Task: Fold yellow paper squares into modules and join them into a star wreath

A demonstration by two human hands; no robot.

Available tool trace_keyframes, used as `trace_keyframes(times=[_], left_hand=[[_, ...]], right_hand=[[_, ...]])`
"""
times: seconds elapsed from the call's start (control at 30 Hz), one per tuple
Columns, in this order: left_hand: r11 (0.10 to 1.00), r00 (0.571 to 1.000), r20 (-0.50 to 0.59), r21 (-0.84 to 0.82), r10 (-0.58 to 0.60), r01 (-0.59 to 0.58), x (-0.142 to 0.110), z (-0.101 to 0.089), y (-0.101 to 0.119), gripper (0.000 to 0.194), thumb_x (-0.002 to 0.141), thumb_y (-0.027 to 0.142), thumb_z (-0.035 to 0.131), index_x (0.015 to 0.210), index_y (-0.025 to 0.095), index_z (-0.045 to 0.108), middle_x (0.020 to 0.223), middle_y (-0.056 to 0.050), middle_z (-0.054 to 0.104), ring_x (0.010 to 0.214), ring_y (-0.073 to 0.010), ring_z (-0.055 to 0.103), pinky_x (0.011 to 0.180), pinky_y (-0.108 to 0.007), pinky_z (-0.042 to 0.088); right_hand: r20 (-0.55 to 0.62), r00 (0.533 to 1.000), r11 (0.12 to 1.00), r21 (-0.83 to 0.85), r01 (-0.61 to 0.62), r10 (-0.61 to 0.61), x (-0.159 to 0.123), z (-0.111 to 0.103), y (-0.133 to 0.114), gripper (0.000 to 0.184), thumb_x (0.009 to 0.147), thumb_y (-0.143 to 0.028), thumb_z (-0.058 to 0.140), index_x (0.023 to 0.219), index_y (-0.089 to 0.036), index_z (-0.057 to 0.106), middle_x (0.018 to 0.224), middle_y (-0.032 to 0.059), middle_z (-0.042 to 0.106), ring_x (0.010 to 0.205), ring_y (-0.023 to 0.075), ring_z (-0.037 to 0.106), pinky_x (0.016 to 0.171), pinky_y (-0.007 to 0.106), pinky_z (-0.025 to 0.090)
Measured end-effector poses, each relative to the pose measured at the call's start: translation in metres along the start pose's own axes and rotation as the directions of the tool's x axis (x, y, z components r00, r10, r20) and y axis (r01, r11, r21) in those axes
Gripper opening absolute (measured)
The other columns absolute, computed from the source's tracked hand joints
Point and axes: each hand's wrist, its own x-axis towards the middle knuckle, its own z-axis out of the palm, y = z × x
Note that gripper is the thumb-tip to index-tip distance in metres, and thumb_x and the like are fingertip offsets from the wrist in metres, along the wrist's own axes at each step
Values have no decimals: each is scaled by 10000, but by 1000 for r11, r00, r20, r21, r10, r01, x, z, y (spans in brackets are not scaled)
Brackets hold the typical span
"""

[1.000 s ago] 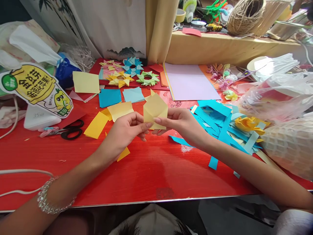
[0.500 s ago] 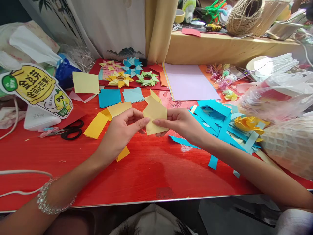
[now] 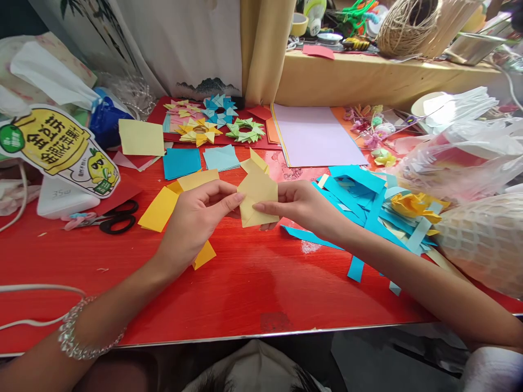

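Between both hands, above the red table, is a folded pale-yellow piece of paper with a pointed flap standing up at its top. My left hand pinches its left edge, thumb in front and the other fingers behind. At the right edge, my right hand grips it with the thumb pressed on the front face; its fingers are partly hidden behind the paper. Close to my left hand lie folded golden-yellow papers and a smaller golden piece, partly covered by the wrist.
Black-handled scissors lie on the left. Blue paper strips are heaped beside my right forearm. Toward the back are folded paper rings, blue squares and lilac sheets. A clear plastic bag sits at right.
My left thumb has slid slightly left and up along the paper's edge. The paper stays in both hands, and the whole view has shifted a little.
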Motion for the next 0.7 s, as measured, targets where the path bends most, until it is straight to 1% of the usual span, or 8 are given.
trace_keyframes(times=[0.1,0.17,0.27,0.33,0.4,0.47,0.57,0.7], left_hand=[[1000,999,-37,-2,21,-21,0,1,1,89,762,271,678,810,197,689,817,18,672,738,-106,625,674,-189,528],[1000,998,-64,-2,21,-21,1,0,1,109,760,271,676,838,196,694,878,3,684,767,-120,634,684,-206,541],[1000,997,-81,-4,18,-18,1,-1,2,114,759,272,675,839,194,697,907,-6,693,764,-126,641,680,-217,552],[1000,997,-75,9,18,-18,1,-2,3,121,762,277,670,850,197,698,903,-8,696,787,-135,647,701,-226,556],[1000,998,-68,26,16,-15,1,-2,4,146,772,285,659,882,198,697,922,-17,699,846,-157,653,737,-246,559],[1000,997,-72,29,14,-12,1,-2,4,170,772,287,658,911,198,699,972,-27,700,891,-175,655,750,-258,564],[1000,995,-94,-9,13,-14,1,-1,4,185,751,267,683,924,206,710,1021,-26,703,866,-172,666,726,-251,574],[992,997,-74,-123,-14,5,1,-2,3,194,737,226,702,929,238,727,928,-5,729,792,-139,670,692,-218,572]], right_hand=[[17,1000,1000,-14,-22,22,2,-1,0,288,697,-372,720,805,-111,663,760,61,695,621,162,683,567,267,565],[23,1000,1000,-13,-9,10,4,-3,0,251,710,-360,711,761,-122,649,746,45,686,629,150,675,571,256,561],[-13,997,997,-17,79,-79,4,-5,-2,212,783,-327,648,685,-140,621,721,19,662,680,125,662,611,230,560],[-26,990,991,-20,135,-135,3,-6,-2,221,830,-309,596,681,-149,620,704,8,647,699,114,654,640,222,557],[-20,988,988,-20,151,-152,2,-7,-1,220,844,-305,578,695,-152,630,695,6,641,704,114,652,656,227,557],[-20,986,986,-20,163,-164,2,-7,0,209,842,-309,578,725,-151,649,714,14,650,718,121,651,668,241,557],[-65,972,974,-11,225,-225,1,-7,1,185,833,-307,584,835,-150,681,825,29,678,779,130,647,698,259,556],[-144,953,961,24,274,-268,0,-5,1,231,816,-274,602,1016,-178,666,859,17,687,797,130,647,690,265,551]])
